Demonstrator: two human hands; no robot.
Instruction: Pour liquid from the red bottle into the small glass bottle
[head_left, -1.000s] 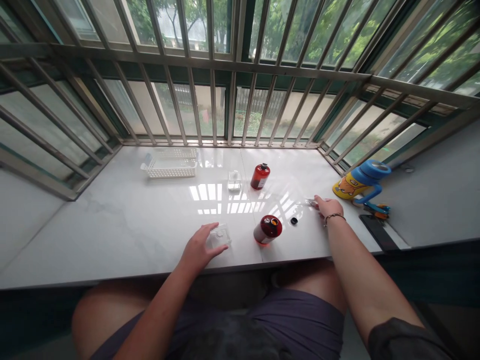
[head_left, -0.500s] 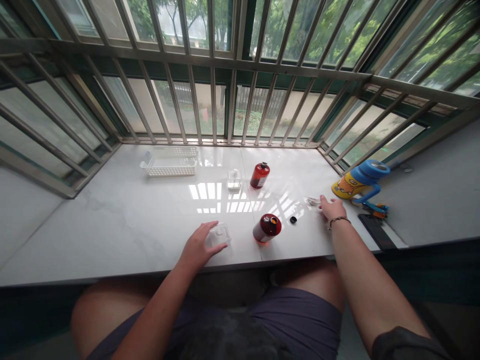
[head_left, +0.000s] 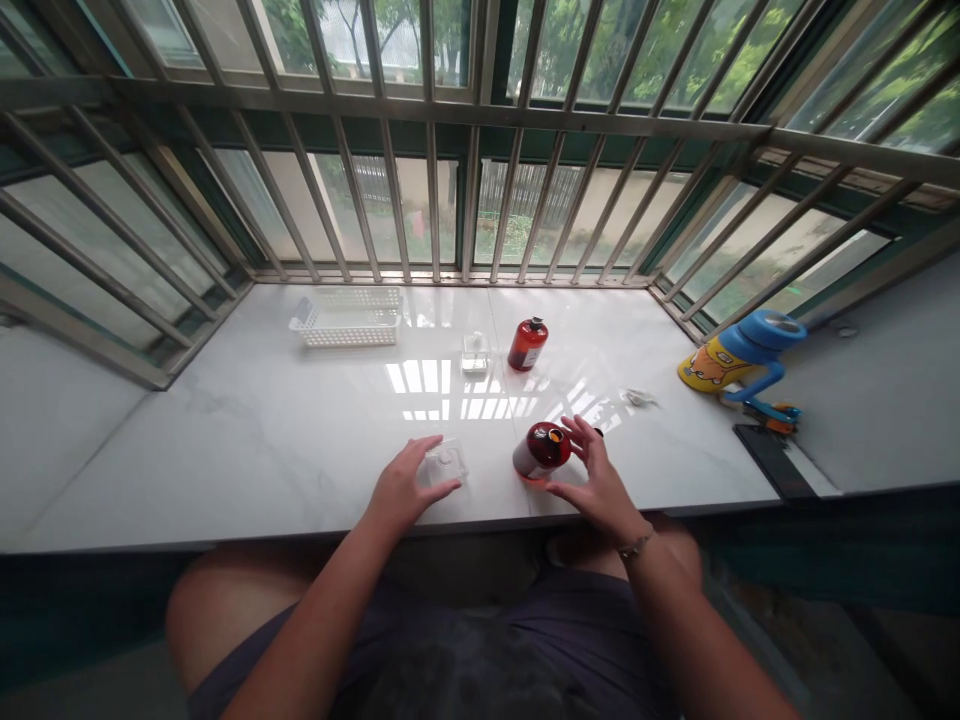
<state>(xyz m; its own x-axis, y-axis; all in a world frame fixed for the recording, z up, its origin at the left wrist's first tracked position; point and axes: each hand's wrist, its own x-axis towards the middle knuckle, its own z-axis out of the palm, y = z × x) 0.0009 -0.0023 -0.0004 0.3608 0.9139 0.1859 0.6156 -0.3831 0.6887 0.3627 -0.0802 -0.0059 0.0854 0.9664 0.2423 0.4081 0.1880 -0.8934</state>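
Note:
My left hand (head_left: 409, 488) has its thumb and fingers around a small clear square glass bottle (head_left: 448, 461) standing on the white counter. Close by on the right is a dark red bottle (head_left: 538, 452), upright, its neck uncapped. My right hand (head_left: 594, 480) curves beside that bottle with fingers and thumb apart; whether the fingertips touch it I cannot tell. A small black cap (head_left: 598, 433) is mostly hidden behind the right fingers. Farther back stand a second red bottle (head_left: 528, 345), with a black top, and another clear square glass bottle (head_left: 475, 356).
A white perforated basket (head_left: 349, 330) sits at the back left. Some small crumpled whitish stuff (head_left: 639, 398) lies toward the right. A blue and yellow handled flask (head_left: 739, 352), a black phone (head_left: 774, 462) and a small blue-orange object (head_left: 776, 415) line the right side. Metal window bars rise behind.
My right hand has moved left, from the crumpled whitish stuff near the flask to the right side of the uncapped red bottle. My left hand stays at the clear bottle. The view has shifted slightly.

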